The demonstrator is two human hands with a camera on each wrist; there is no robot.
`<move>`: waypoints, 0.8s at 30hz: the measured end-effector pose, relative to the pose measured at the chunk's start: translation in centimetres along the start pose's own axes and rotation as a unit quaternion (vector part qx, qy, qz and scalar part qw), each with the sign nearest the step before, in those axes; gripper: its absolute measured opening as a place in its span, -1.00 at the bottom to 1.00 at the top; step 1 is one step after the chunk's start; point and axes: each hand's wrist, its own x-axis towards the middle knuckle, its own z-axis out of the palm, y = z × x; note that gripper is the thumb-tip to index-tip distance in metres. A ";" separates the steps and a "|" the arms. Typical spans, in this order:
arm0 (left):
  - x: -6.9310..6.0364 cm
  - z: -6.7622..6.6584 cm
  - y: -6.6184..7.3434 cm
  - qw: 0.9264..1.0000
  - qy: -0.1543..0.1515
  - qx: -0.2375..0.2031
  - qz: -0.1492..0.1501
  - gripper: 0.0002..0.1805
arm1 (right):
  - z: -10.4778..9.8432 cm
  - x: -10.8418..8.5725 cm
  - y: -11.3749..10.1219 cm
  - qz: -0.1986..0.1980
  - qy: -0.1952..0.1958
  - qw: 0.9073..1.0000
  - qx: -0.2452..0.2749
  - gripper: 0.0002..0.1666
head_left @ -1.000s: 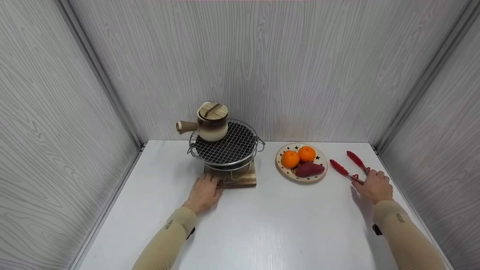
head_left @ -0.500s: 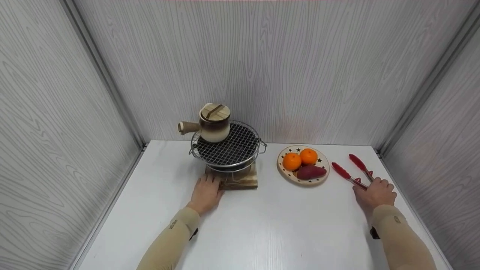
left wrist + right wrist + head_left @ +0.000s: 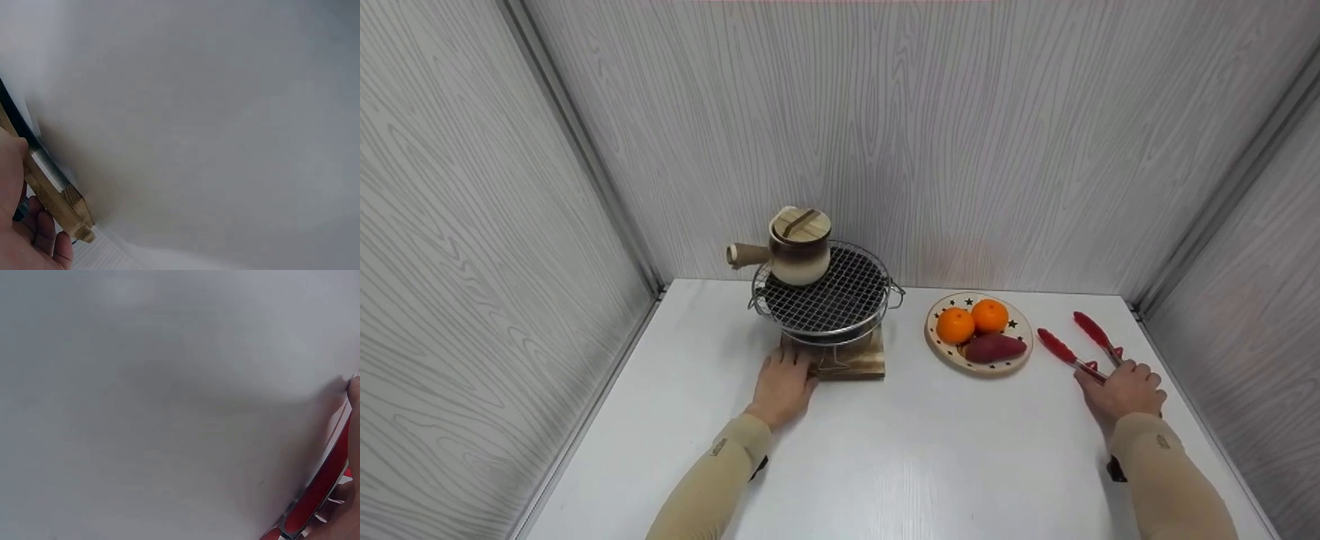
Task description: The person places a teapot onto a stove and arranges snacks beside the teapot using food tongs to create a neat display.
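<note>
Tongs (image 3: 1058, 348) with red tips stand at the right of the head view, their two arms spread in a narrow V. The long axis slants from the right hand (image 3: 1126, 390) forward and to the left, so the tips point toward the back wall (image 3: 930, 150), just beside a star-patterned plate (image 3: 939, 355). The right hand's fingers are curled round the rear of the tongs. On the plate lie two oranges (image 3: 956, 325) and, in front of them, a dark red sweet potato (image 3: 994, 348). The left hand (image 3: 784, 386) is at the front left corner of a wooden base (image 3: 866, 366), beneath a round wire rack (image 3: 851, 300). A lidded pot (image 3: 801, 262) sits upright on the rack, its handle pointing left.

From the left wrist, thumb and fingers grip the wooden base from opposite sides; its edge runs diagonally down to the right.

From the right wrist, the tongs lie along the lower right edge, their long axis climbing from bottom centre-right toward the right border. Fingers wrap them, partly cut off by the frame.
</note>
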 end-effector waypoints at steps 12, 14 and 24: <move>0.2 -0.4 0.4 1.000 0.008 -0.018 -0.018 -0.63 | -0.8 0.4 -0.9 -0.014 0.035 0.999 -0.015 0.19; 0.2 -0.4 0.5 1.000 0.014 -0.015 -0.020 -0.63 | -0.8 0.4 -1.1 -0.007 0.028 1.000 -0.011 0.20; 0.0 -0.3 0.8 0.999 0.007 -0.017 -0.027 -0.61 | 0.3 0.0 -0.6 0.014 0.029 0.999 0.007 0.23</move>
